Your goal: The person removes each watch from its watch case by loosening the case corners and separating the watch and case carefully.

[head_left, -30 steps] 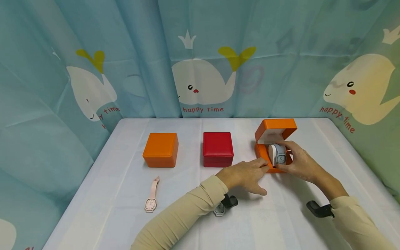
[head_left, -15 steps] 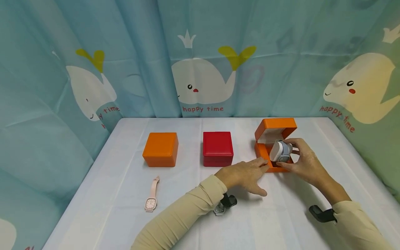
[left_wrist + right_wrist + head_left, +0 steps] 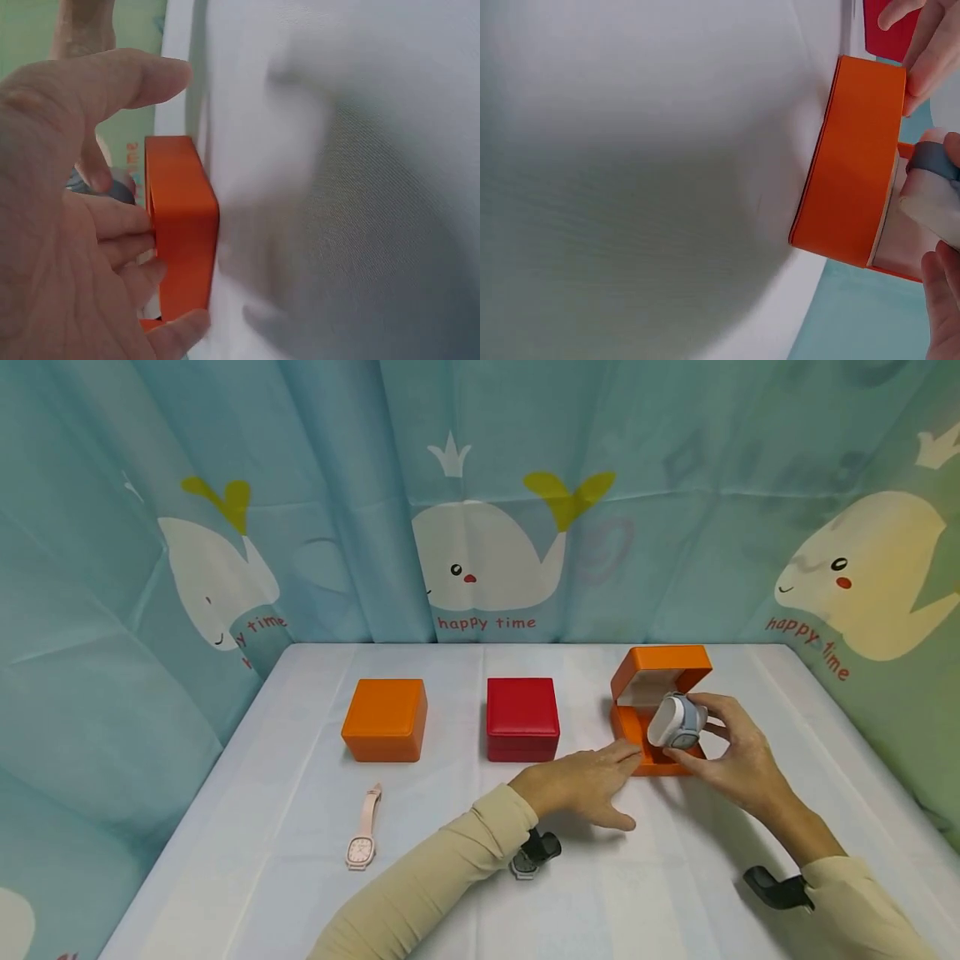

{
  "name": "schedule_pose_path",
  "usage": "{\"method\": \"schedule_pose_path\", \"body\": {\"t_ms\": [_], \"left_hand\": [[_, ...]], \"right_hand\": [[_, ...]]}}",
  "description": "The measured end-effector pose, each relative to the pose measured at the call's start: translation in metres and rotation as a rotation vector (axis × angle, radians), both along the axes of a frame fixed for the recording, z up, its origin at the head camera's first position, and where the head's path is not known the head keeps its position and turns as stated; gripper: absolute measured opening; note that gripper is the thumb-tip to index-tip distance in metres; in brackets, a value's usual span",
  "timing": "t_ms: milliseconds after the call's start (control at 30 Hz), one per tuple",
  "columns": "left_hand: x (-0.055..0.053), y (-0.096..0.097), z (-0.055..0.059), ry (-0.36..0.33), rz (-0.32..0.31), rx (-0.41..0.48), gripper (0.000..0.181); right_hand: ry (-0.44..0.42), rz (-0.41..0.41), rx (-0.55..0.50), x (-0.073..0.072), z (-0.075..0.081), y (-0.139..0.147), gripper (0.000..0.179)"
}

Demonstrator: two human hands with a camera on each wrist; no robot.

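Observation:
At the right of the head view, an orange watch box (image 3: 663, 770) stands with its lid raised. My right hand (image 3: 742, 760) pinches a blue-strapped watch (image 3: 686, 735), wrapped round a white cushion (image 3: 664, 720), thumb below and fingers above. The cushion is tilted over the box's open base. My left hand (image 3: 588, 783) has its fingers extended, their tips at the box's left side; the left wrist view shows them against the orange wall (image 3: 184, 232). Under the left wrist lies a grey watch (image 3: 523, 865), partly hidden by the black wrist mount (image 3: 542, 845).
A closed red box (image 3: 522, 718) and a closed orange box (image 3: 384, 720) stand to the left on the white table (image 3: 247, 860). A pink watch (image 3: 362, 839) lies in front of the orange one. A whale-print curtain (image 3: 322, 568) hangs behind the table.
My right hand has raised the cushion with the blue watch out of its seat in the box and tilted it rightward. The left hand has stayed nearly still at the box.

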State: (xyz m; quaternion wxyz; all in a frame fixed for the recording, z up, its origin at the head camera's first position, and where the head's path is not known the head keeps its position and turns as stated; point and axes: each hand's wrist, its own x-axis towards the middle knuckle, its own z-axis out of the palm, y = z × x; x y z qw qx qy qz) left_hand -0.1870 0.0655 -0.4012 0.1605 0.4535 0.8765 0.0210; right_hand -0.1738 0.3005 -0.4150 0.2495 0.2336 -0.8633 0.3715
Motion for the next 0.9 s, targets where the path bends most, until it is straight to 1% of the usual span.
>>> {"method": "schedule_pose_path", "body": {"t_ms": [67, 167, 233, 300, 367, 467, 600, 700, 800, 900], "left_hand": [[0.0, -0.002, 0.001, 0.003, -0.004, -0.001, 0.092], [0.0, -0.005, 0.004, 0.0, 0.002, 0.032, 0.089], [-0.001, -0.008, 0.007, -0.013, 0.017, 0.094, 0.088], [-0.002, -0.011, 0.008, -0.019, 0.025, 0.181, 0.088], [-0.002, -0.014, 0.009, -0.013, 0.021, 0.273, 0.09], [0.001, -0.019, 0.007, 0.001, 0.003, 0.38, 0.092], [0.008, -0.025, 0.003, -0.003, 0.002, 0.448, 0.091], [0.012, -0.028, 0.001, 0.011, 0.0, 0.481, 0.09], [0.016, -0.03, -0.001, 0.029, -0.012, 0.507, 0.091], [0.02, -0.031, -0.002, 0.018, -0.017, 0.532, 0.094]], "right_hand": [[0.003, -0.002, -0.025, 0.003, 0.001, 0.0, 0.085], [-0.003, 0.0, -0.063, 0.008, 0.003, 0.0, 0.084], [-0.017, 0.007, -0.071, 0.011, 0.002, 0.0, 0.085], [-0.034, 0.021, -0.071, 0.015, 0.002, 0.0, 0.087], [-0.057, 0.04, -0.072, 0.019, 0.002, -0.001, 0.088], [-0.088, 0.065, -0.072, 0.025, 0.002, -0.003, 0.087], [-0.161, 0.097, -0.079, 0.034, 0.004, -0.006, 0.082], [-0.239, 0.104, -0.073, 0.042, 0.008, -0.007, 0.076], [-0.311, 0.099, -0.038, 0.049, 0.012, -0.009, 0.072], [-0.377, 0.114, -0.011, 0.055, 0.015, -0.012, 0.069]]}}
